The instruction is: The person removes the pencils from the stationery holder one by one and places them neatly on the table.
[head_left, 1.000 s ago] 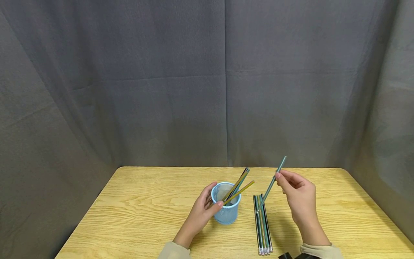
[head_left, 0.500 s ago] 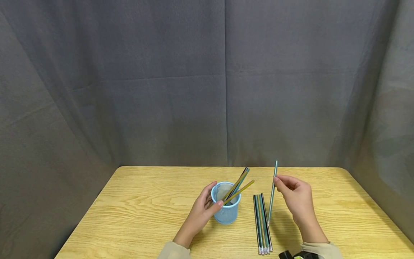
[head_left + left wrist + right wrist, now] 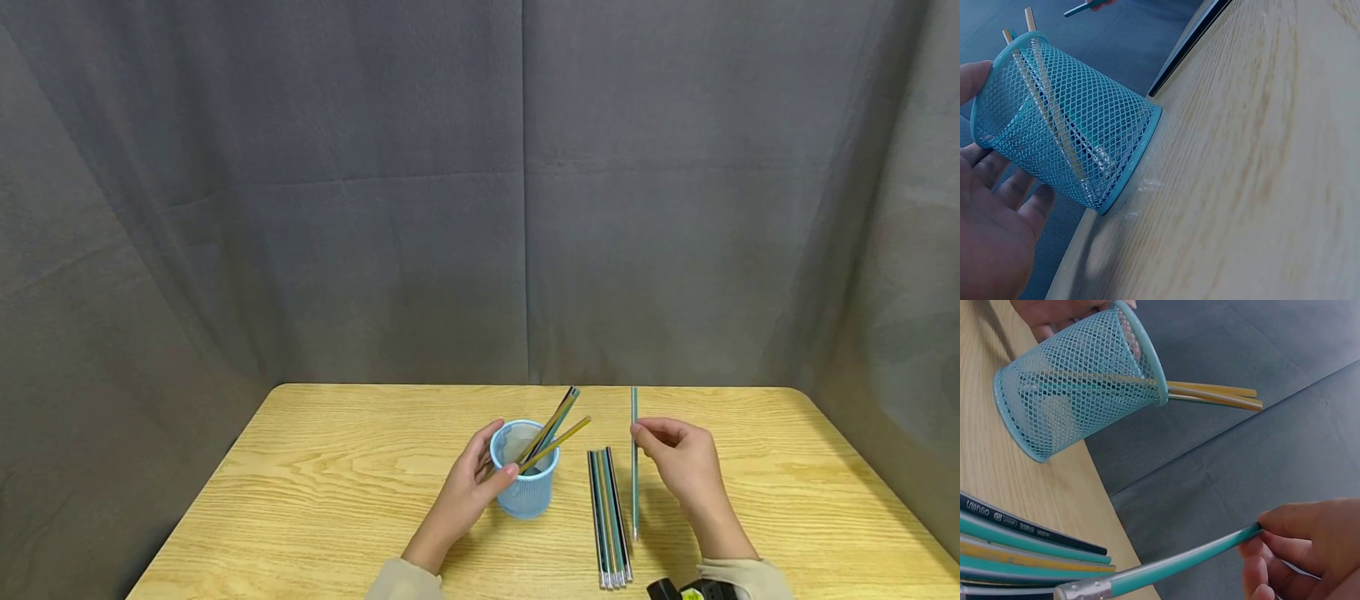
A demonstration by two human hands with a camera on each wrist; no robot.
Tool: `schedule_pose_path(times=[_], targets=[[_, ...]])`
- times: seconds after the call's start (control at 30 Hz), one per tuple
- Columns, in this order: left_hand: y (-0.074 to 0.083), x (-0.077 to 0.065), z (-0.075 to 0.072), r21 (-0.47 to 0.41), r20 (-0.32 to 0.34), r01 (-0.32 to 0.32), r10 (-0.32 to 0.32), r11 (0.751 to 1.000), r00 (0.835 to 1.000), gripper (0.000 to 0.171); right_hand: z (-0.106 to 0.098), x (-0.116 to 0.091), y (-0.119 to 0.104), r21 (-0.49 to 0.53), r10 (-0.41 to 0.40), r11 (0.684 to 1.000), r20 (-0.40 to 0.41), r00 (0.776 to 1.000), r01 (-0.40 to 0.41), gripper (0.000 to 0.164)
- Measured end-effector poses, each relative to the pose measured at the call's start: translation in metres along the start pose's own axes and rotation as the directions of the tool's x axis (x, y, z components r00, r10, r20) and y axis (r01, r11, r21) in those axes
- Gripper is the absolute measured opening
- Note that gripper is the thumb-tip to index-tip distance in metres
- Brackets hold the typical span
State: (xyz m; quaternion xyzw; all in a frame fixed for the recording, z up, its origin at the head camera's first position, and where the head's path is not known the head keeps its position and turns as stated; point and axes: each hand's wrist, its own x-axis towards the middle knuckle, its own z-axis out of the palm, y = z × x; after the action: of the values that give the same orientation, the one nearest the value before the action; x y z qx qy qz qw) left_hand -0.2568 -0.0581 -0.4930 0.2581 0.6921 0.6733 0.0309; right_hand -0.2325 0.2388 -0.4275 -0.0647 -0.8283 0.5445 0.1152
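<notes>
My left hand [image 3: 468,496] holds a light blue mesh pencil cup [image 3: 525,497] standing on the table, thumb at the near rim and fingers along its left side. Several pencils [image 3: 1047,106] lean inside the cup, their upper ends sticking out to the right in the head view. Between thumb and fingertips, my right hand [image 3: 682,458] pinches a teal pencil [image 3: 634,475] near its upper part. Its metal ferrule end [image 3: 1085,590] points down toward me. Just left of it lies a row of black, teal and yellow pencils [image 3: 609,517], side by side, ferrules toward me.
The wooden table [image 3: 337,483] ends at a far edge in front of a grey curtain [image 3: 375,208]. More curtain hangs at both sides. A black device [image 3: 693,590] sits at the right wrist.
The teal pencil has swung from slanting over the row to standing straight along its right side. My right hand has come slightly lower and left. The left hand and cup stay put.
</notes>
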Motion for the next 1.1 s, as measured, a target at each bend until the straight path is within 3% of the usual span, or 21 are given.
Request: schedule_pose_path(times=[0.3,1.1], targets=[[0.0,0.0,0.0,0.01,-0.011,0.01,-0.01,1.0,1.0,0.066,0.001,0.0,0.007,-0.093,0.03,0.995,0.039,0.999,-0.026,0.032],[0.001,0.0,0.0,0.004,-0.006,0.003,-0.003,1.0,1.0,0.064,0.008,0.005,0.031,-0.155,0.111,0.984,0.143,0.983,-0.089,0.028]])
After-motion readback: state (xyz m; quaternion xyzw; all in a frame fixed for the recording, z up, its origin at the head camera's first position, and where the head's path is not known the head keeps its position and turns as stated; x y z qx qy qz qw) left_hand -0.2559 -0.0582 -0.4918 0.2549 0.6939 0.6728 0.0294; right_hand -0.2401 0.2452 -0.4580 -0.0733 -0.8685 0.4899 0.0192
